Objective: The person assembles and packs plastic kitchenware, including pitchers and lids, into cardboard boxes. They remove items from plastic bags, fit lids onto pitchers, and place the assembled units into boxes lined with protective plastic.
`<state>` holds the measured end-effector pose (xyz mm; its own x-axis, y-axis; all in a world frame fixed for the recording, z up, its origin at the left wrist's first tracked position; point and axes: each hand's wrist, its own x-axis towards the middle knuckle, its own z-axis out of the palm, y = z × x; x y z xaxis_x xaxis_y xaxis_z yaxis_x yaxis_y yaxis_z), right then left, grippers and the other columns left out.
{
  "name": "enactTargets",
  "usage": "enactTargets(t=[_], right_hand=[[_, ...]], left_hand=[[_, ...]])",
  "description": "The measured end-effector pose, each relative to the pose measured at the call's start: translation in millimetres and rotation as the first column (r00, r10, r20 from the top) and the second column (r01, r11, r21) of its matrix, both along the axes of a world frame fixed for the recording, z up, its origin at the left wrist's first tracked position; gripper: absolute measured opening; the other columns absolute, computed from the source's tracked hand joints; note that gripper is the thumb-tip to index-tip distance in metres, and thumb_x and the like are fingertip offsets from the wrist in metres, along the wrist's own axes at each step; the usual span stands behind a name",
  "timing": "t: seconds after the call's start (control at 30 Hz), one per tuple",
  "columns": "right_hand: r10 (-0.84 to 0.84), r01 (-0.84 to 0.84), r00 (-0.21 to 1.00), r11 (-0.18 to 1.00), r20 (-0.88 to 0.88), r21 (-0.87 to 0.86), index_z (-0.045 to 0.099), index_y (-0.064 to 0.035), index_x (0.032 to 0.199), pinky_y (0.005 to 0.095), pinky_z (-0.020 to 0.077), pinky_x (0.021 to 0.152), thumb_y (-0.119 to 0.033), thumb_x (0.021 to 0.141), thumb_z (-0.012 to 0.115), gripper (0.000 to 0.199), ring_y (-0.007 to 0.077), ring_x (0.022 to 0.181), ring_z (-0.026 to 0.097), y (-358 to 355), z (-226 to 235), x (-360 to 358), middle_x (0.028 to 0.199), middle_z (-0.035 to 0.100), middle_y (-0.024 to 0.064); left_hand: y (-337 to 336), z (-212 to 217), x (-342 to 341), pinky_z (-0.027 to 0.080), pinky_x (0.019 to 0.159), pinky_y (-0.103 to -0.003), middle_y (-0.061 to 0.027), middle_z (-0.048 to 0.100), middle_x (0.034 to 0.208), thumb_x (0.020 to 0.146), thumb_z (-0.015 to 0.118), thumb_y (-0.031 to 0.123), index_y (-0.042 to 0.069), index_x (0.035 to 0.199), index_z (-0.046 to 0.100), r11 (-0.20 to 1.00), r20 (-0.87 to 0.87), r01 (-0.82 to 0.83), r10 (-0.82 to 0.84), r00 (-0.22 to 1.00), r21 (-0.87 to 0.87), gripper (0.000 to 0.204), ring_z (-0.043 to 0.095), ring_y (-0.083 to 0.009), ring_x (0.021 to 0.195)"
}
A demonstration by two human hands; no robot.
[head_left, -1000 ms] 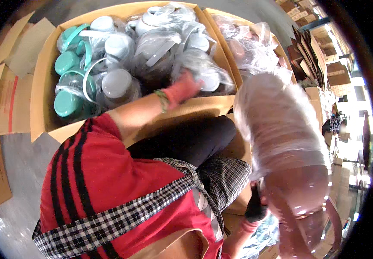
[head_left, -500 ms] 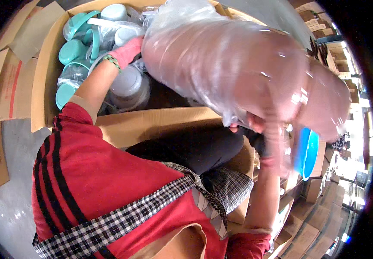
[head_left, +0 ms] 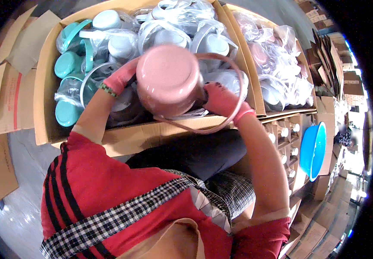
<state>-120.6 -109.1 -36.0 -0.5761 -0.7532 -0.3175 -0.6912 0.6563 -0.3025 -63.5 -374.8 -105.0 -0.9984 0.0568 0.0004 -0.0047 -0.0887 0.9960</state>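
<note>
A glossy pink pail (head_left: pixel 169 69) is raised over the near side of an open carton (head_left: pixel 108 144), its round base turned up toward me. A thin pink hoop handle (head_left: pixel 238 71) swings out from it to the right, passing around my right wrist. My left hand (head_left: pixel 121 80), in a pink glove, presses the pail's left side, with the fingertips partly hidden behind it. My right hand (head_left: pixel 221 99), gloved in pink with dark patches, grips the opposite side. Below lie plastic-wrapped grey pails (head_left: pixel 169 38) and teal pails (head_left: pixel 67 64).
Against the carton's right side stands a second carton (head_left: pixel 244 64) with bagged pink and grey pails (head_left: pixel 273 93). A blue basin (head_left: pixel 313 151) is at the right, beside a divided box with white-topped items (head_left: pixel 283 131). Cardboard flaps (head_left: pixel 26 43) rise at the left.
The large pink, plastic-wrapped shape has dropped away from close view, uncovering both cartons. My right hand has moved up and left onto the pink pail; the left stays near its earlier place.
</note>
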Motion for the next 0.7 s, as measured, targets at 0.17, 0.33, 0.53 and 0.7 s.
enactTargets(t=[0.17,0.33,0.53,0.7], right_hand=[[-0.042,0.012,0.985,0.985,-0.169,-0.174,0.048,-0.0006,0.085,0.0389,0.0419,0.074,-0.001,0.063,0.049,0.021,0.0344,0.085,0.051,-3.8,-46.0,12.2,0.087,0.050,0.0215],[-0.402,0.371,0.912,0.894,-0.082,-0.250,0.057,-0.0023,0.083,0.0341,0.0442,0.070,-0.016,0.075,0.052,0.016,0.0283,0.080,0.056,8.4,-63.8,4.2,0.078,0.058,0.0159],[-0.444,0.816,0.576,0.359,0.686,-0.453,0.057,-0.0002,0.084,0.0254,0.0432,0.068,-0.011,0.074,0.056,0.015,0.0161,0.073,0.057,24.1,-43.9,29.7,0.075,0.059,0.0099],[-0.495,0.654,0.742,0.383,0.453,-0.653,0.055,0.0000,0.086,0.0257,0.0417,0.070,-0.006,0.072,0.058,0.015,0.0165,0.073,0.054,66.5,-32.5,73.4,0.080,0.057,0.0099]], left_hand=[[2.1,27.6,0.3,0.033,0.092,-0.030,-0.0111,0.043,0.119,0.087,0.035,0.035,-0.001,0.118,0.038,0.971,0.182,-0.037,-0.007,0.983,0.236,0.048,0.042,-0.0157,0.107],[22.7,43.6,5.2,0.028,0.094,-0.029,-0.0114,0.043,0.118,0.086,0.037,0.034,-0.001,0.118,0.039,0.951,-0.016,0.275,-0.275,0.961,0.142,0.047,0.040,-0.0183,0.109],[49.1,41.3,3.4,0.029,0.092,-0.027,-0.0069,0.043,0.118,0.076,0.059,0.021,0.001,0.117,0.040,0.893,-0.097,-0.031,-0.014,0.995,-0.450,0.049,0.039,-0.0155,0.108],[35.2,26.5,7.3,0.030,0.092,-0.032,-0.0176,0.038,0.120,0.066,0.065,0.027,-0.001,0.121,0.032,0.758,-0.062,-0.184,0.186,0.981,-0.626,0.070,0.038,-0.0241,0.109]])
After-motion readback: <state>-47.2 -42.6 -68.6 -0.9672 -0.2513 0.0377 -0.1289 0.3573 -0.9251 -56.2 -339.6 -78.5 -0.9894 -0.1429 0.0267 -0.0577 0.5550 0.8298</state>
